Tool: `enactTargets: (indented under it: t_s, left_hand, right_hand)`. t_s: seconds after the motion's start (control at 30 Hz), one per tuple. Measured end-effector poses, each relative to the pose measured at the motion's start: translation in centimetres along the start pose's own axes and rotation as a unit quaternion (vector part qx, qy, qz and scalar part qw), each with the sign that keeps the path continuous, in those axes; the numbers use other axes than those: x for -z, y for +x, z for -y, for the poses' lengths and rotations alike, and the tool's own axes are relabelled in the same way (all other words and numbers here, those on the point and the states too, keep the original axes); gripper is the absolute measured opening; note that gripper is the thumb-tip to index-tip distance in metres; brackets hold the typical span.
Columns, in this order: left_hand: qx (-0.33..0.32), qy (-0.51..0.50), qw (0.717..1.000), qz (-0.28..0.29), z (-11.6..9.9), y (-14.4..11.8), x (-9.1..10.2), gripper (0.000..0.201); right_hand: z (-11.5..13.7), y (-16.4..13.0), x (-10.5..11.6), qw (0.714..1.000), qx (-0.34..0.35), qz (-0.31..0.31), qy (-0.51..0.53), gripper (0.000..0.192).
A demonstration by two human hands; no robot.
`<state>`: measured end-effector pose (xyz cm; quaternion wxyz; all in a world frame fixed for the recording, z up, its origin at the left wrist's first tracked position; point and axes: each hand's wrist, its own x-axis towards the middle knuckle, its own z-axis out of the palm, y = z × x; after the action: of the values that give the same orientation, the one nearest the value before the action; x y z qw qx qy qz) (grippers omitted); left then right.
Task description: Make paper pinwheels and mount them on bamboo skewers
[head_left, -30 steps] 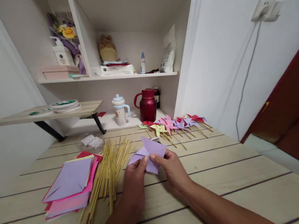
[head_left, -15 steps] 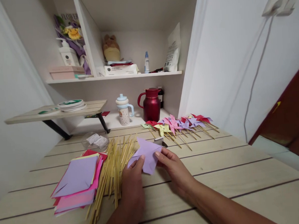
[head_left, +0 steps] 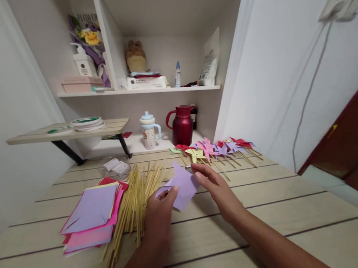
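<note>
My left hand pinches a lilac sheet of paper between thumb and fingers; its corners stick out in points like a pinwheel. Just right of the paper is my right hand, its fingers stretched forward and thumb apart. Its fingertips are beside a small silver-and-dark object, mostly hidden behind hand and paper. Whether they touch it I cannot tell. A pile of thin wooden sticks lies left of my left hand. Further left is a stack of coloured paper sheets, lilac on top.
Finished paper pinwheels on sticks lie at the back right of the table. A clear container with white packets sits behind the paper stack. A cup and a red jug stand at the back. A small raised shelf holds tape rolls.
My right hand has let go of the paper's right edge and moved forward and right, over the small silver-and-dark object. My left hand keeps the paper, shifted slightly right.
</note>
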<state>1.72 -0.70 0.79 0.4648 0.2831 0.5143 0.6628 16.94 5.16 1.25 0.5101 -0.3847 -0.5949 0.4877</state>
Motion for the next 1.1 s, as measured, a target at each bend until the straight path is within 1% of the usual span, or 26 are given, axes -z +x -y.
enactTargets:
  t_s: [0.07,0.13,0.23,0.33,0.4,0.53,0.77,0.9,1.1]
  left_hand:
    - [0.006,0.022,1.0,0.02,-0.2,-0.3,-0.2,0.028]
    - [0.009,0.04,0.999,0.036,-0.2,-0.6,-0.3,0.027]
    - [0.012,0.064,0.997,0.049,-0.2,-0.8,-0.3,0.025]
    - [0.017,0.081,0.995,0.058,-0.2,-0.7,-0.2,0.024]
    - [0.019,0.086,0.994,0.062,-0.2,-0.7,-0.3,0.024]
    - [0.026,0.083,0.994,0.07,0.0,-0.8,-0.4,0.023]
    - [0.042,0.048,0.994,0.084,0.4,-0.9,-0.6,0.028]
    - [0.057,0.039,0.994,0.089,0.4,-1.0,-0.7,0.027]
    - [0.062,0.026,0.993,0.097,0.3,-1.2,-0.8,0.028]
  right_hand:
    - [0.5,0.1,0.4,0.999,-0.008,0.024,-0.031,0.045]
    - [0.8,0.2,0.6,0.997,-0.019,0.057,-0.037,0.041]
    - [0.9,0.1,0.6,0.995,-0.041,0.094,-0.008,0.034]
    - [1.0,0.0,0.6,0.991,-0.078,0.108,0.025,0.034]
    - [1.0,0.0,0.7,0.989,-0.09,0.114,0.036,0.034]
    - [0.9,-0.1,0.6,0.988,-0.1,0.116,0.033,0.031]
    - [0.4,-0.1,0.3,0.988,-0.118,0.092,0.026,0.029]
    - [0.3,-0.1,0.1,0.99,-0.12,0.078,0.018,0.028]
    - [0.2,-0.1,0.0,0.989,-0.13,0.074,0.021,0.025]
